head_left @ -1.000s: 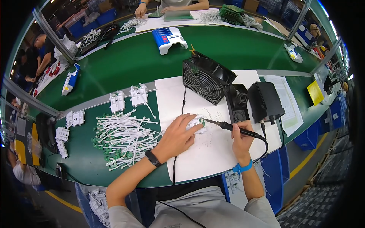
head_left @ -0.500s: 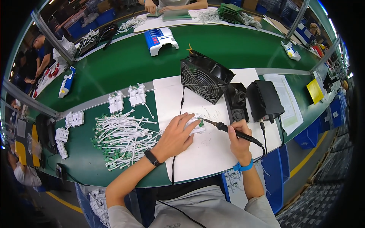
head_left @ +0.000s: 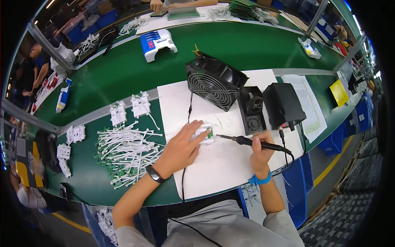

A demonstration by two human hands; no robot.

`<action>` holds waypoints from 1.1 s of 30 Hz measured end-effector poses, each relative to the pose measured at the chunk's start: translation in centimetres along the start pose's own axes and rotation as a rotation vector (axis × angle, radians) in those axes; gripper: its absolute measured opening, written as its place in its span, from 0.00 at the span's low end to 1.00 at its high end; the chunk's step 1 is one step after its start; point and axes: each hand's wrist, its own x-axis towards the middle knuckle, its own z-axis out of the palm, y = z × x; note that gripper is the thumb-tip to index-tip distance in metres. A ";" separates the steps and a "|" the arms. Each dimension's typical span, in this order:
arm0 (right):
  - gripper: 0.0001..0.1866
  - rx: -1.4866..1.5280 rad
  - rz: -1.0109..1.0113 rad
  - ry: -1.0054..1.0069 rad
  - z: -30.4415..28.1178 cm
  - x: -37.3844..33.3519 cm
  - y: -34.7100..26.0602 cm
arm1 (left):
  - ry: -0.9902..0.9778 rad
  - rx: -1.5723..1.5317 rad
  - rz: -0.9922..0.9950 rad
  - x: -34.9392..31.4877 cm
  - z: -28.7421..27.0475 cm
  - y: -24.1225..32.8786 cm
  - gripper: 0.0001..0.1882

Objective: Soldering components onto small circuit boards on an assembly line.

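My left hand [head_left: 179,145] lies with outstretched fingers on a white plastic housing [head_left: 208,140], its fingertips at a small green circuit board [head_left: 210,132] on the housing. The thumb is spread away, and part of the housing is hidden under the fingers. In my closed right hand [head_left: 261,153] is a black soldering iron [head_left: 243,140], its tip pointing left, just short of the board. The housing rests on a white sheet [head_left: 214,173]. Left of that sheet, a pile of white cables [head_left: 131,151] with small green boards spreads over the green bench.
A black fan [head_left: 214,82] stands beyond my hands, beside a black iron holder [head_left: 252,111] and a black power unit [head_left: 283,105]. More white housings [head_left: 141,104] sit left. A blue-and-white casing [head_left: 157,44] is on the green surface behind. Another person's hands [head_left: 157,5] work across.
The soldering iron's tip has drawn back to the right, away from the circuit board. My left hand stays on the housing. The whole view has shifted slightly.
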 end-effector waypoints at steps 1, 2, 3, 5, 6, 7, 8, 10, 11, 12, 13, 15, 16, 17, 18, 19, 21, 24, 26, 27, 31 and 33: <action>0.09 0.048 0.018 -0.020 0.1 0.0 0.1 | -0.006 -0.004 0.009 0.0 -0.1 0.0 0.31; 0.09 0.043 0.029 -0.029 0.2 -0.1 0.2 | -0.017 -0.016 -0.004 0.0 -0.2 0.0 0.30; 0.09 0.037 0.039 -0.039 0.2 -0.3 0.3 | -0.029 -0.028 -0.016 0.1 -0.2 0.0 0.30; 0.08 0.053 0.047 -0.045 0.3 -0.2 0.5 | -0.047 -0.040 -0.020 0.2 -0.5 0.1 0.30; 0.08 0.063 0.050 -0.067 0.3 -0.3 0.5 | -0.054 -0.038 -0.026 0.2 -0.5 0.0 0.30; 0.08 0.073 0.053 -0.090 0.2 -0.3 0.5 | -0.061 -0.037 -0.033 0.2 -0.5 0.1 0.30; 0.08 0.074 0.053 -0.108 0.1 -0.3 0.6 | -0.065 -0.037 -0.030 0.3 -0.5 0.1 0.30; 0.08 0.060 0.050 -0.118 0.1 -0.2 0.5 | -0.064 -0.047 -0.040 0.3 -0.6 0.2 0.30; 0.08 0.045 0.045 -0.134 0.1 -0.1 0.5 | -0.067 -0.048 -0.039 0.3 -0.5 0.2 0.30; 0.08 0.046 0.047 -0.133 0.2 0.0 0.5 | -0.064 -0.049 -0.036 0.3 -0.5 0.2 0.30; 0.08 0.052 0.046 -0.135 0.2 0.0 0.6 | -0.061 -0.051 -0.034 0.3 -0.5 0.1 0.30; 0.08 0.060 0.047 -0.139 0.1 -0.1 0.6 | -0.061 -0.049 -0.033 0.4 -0.5 0.1 0.30; 0.08 0.042 0.036 -0.145 0.0 -0.2 0.6 | -0.060 -0.047 -0.030 0.4 -0.5 0.1 0.30; 0.08 0.025 0.024 -0.149 0.0 -0.3 0.6 | -0.062 -0.045 -0.031 0.4 -0.5 0.1 0.30; 0.08 0.028 0.024 -0.149 0.0 -0.3 0.5 | -0.062 -0.044 -0.032 0.4 -0.5 0.1 0.30; 0.08 0.010 0.000 -0.072 0.1 -0.4 0.4 | -0.062 -0.042 -0.032 0.4 -0.5 0.2 0.30; 0.09 0.034 -0.001 0.054 0.0 -0.4 0.3 | -0.053 -0.026 -0.025 0.4 -0.5 0.2 0.30; 0.09 0.061 0.067 0.131 0.1 -0.1 0.1 | -0.017 0.049 -0.017 0.9 0.0 0.3 0.29; 0.06 0.073 0.041 0.120 0.1 -0.2 0.7 | 0.010 0.109 -0.020 1.7 0.3 0.6 0.28; 0.05 0.043 0.041 0.127 0.3 0.0 0.8 | 0.016 0.172 -0.040 2.4 0.4 0.7 0.28; 0.06 0.090 0.109 0.089 0.7 0.2 0.3 | 0.016 0.236 -0.200 4.9 1.1 0.1 0.29; 0.07 0.103 0.129 0.066 0.7 0.3 0.1 | 0.077 0.221 -0.218 4.9 1.7 -0.1 0.29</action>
